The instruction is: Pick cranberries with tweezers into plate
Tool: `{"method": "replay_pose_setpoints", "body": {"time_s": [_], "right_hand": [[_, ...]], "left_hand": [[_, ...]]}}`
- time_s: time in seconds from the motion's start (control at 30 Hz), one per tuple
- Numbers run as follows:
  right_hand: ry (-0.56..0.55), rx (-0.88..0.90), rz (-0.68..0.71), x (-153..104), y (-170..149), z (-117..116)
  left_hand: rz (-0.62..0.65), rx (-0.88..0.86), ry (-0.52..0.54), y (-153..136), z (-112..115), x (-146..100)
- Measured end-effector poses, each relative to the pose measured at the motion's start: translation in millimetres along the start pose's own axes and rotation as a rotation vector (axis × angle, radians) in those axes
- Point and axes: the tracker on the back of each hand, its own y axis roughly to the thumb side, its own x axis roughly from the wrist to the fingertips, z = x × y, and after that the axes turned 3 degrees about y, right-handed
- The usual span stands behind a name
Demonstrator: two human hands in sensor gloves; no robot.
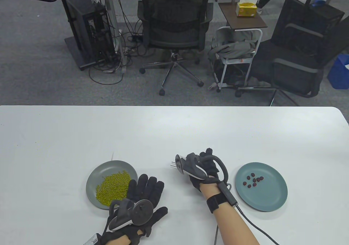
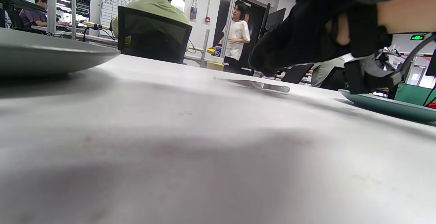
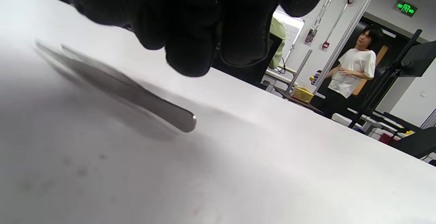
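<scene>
table view: the cranberries (image 1: 253,180) lie as a small cluster in the teal plate (image 1: 275,201), at about 3 o'clock from the right hand (image 1: 203,170). a grey plate (image 1: 94,178) at 9 o'clock holds a heap of green beans (image 1: 114,185); no cranberries show there or on the bare table (image 1: 174,130). whether those in the teal plate are already delivered or are the source pile cannot be told from here. the right hand hovers low between the two plates, fingers curled downward, with the tips of the tweezers (image 1: 172,164) poking out at its 9 o'clock side. the left hand (image 1: 144,198) rests flat, fingers spread, holding nothing, overlapping the grey plate's 4 o'clock rim

left wrist view: the tweezers (image 2: 253,84) lie flat on the table, and the right hand (image 2: 306,36) hangs just above them without clasping them. the teal plate's rim (image 2: 391,106) sits at 3 o'clock, a red cranberry (image 2: 432,105) at the far edge

right wrist view: the fingertips (image 3: 190,57) hover above the tweezers (image 3: 136,96), a gap visible between them, so this hand grips nothing yet

judgement: the tool is not yet picked up, so the picking proper seems hardly begun, or paused; grasping the tweezers comes first
</scene>
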Motion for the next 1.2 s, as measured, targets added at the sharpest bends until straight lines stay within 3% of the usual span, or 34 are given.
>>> {"method": "replay_pose_setpoints", "body": {"time_s": [0.13,0.27,0.4,0.5,0.67,1.2], "right_hand": [[-0.067,0.171,0.039,-30,-18,17],[-0.192,0.291,0.098,-80,-40,28],[-0.255,0.331,0.139,-125,-55,23],[-0.246,0.407,0.198,-143,-62,9],[-0.184,0.394,0.190,-147,-62,-13],[-0.189,0.387,0.197,-144,-64,-12]], "left_hand": [[0.000,-0.008,0.027,0,-4,-1],[0.005,-0.020,0.052,0,-8,-3],[0.015,-0.020,0.077,2,-11,-5],[0.023,-0.021,0.088,4,-12,-5],[0.025,0.005,0.087,5,-9,-5],[0.003,-0.009,0.068,-3,-5,1]]}}
